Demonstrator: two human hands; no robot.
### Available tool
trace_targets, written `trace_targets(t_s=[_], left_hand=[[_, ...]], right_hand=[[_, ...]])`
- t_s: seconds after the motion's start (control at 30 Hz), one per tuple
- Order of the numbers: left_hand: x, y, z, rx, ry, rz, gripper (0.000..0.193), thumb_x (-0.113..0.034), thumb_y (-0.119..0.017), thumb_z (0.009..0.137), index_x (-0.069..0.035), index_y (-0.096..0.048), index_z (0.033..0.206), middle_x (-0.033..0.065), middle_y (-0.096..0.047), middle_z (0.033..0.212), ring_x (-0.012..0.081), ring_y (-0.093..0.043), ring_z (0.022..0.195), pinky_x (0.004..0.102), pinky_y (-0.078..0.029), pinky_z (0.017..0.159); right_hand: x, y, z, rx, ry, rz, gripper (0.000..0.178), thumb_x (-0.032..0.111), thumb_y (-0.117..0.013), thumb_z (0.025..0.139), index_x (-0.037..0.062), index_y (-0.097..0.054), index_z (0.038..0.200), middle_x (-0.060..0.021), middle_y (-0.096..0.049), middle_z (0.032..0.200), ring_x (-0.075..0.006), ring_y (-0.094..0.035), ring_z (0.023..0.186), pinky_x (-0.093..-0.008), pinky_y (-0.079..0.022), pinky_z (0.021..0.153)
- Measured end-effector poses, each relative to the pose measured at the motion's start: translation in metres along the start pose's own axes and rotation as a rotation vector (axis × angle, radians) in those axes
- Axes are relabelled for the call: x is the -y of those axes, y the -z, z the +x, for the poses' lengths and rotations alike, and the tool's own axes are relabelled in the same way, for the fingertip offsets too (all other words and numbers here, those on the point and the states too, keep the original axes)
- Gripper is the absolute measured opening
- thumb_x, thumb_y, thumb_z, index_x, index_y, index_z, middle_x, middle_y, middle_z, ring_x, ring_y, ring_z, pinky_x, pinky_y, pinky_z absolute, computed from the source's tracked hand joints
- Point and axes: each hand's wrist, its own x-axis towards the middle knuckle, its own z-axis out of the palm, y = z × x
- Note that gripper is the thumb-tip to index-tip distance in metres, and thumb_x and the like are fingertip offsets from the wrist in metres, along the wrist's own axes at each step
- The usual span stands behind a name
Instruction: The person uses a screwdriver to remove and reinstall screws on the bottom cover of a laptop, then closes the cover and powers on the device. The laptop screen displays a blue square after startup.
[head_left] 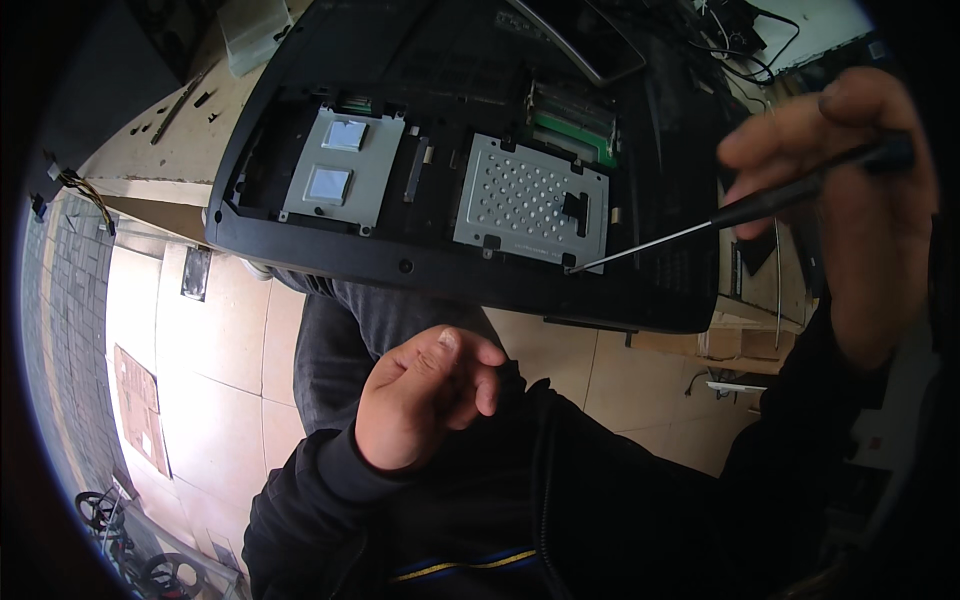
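Observation:
My right hand (855, 190) is closed round the dark handle of a screwdriver (668, 234), slightly blurred. The screwdriver's thin shaft slants down to the left, its tip at the lower right corner of a perforated metal drive bracket (530, 200). That bracket lies in an open bay on the underside of a black laptop (330, 258). In the laptop's left bay is a metal plate (350, 160) with two shiny square pads. My left hand (425, 400) hovers above my lap, below the laptop's near edge, apart from it. Its fingers curl inward; anything inside them is hidden.
The laptop lies on a wooden table (180, 160), where a thin dark rod (177, 108) and small loose parts lie at far left. A phone-like dark slab (585, 40) rests on the laptop's far side. Black cables (755, 60) tangle at far right. Flattened cardboard (140, 405) is on the tiled floor.

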Motion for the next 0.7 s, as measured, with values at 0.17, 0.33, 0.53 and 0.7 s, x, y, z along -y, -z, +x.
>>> trace_targets(t_s=[0.17, 0.33, 0.53, 0.7], left_hand=[[-0.002, -0.001, 0.001, -0.014, -0.015, 0.009, 0.040, -0.031, -0.037, 0.107, 0.001, -0.060, 0.115, 0.0107, -0.063, 0.078, 0.0094, -0.043, 0.059, 0.0219, -0.033, 0.053], [-0.010, -0.014, 0.007, -0.076, -0.067, 0.139, 0.037, -0.026, -0.038, 0.106, 0.001, -0.054, 0.125, 0.0091, -0.062, 0.081, 0.0088, -0.043, 0.060, 0.0212, -0.033, 0.054], [-0.011, -0.010, 0.008, -0.047, -0.112, 0.153, 0.033, -0.021, -0.039, 0.105, -0.001, -0.053, 0.127, 0.0087, -0.062, 0.083, 0.0084, -0.043, 0.060, 0.0211, -0.035, 0.056], [-0.011, -0.009, 0.008, -0.027, -0.092, 0.106, 0.031, -0.009, -0.039, 0.100, 0.000, -0.051, 0.127, 0.0102, -0.063, 0.090, 0.0087, -0.044, 0.063, 0.0209, -0.036, 0.058]], right_hand=[[-0.014, 0.018, -0.006, 0.126, 0.027, 0.081, 0.015, 0.014, -0.042, 0.105, 0.0036, -0.042, 0.115, -0.0162, -0.068, 0.086, -0.0140, -0.066, 0.062, -0.0210, -0.054, 0.051], [-0.019, 0.015, -0.007, 0.138, 0.174, 0.185, 0.022, 0.008, -0.042, 0.103, 0.0025, -0.039, 0.124, -0.0208, -0.067, 0.098, -0.0171, -0.069, 0.074, -0.0233, -0.056, 0.056], [-0.021, 0.025, 0.001, 0.313, 0.278, 0.201, 0.031, 0.007, -0.043, 0.102, 0.0018, -0.035, 0.132, -0.0211, -0.068, 0.100, -0.0210, -0.071, 0.080, -0.0281, -0.059, 0.063], [-0.018, 0.013, 0.001, 0.225, 0.306, 0.083, 0.038, 0.009, -0.047, 0.102, -0.0005, -0.032, 0.136, -0.0207, -0.068, 0.099, -0.0192, -0.070, 0.078, -0.0270, -0.058, 0.065]])
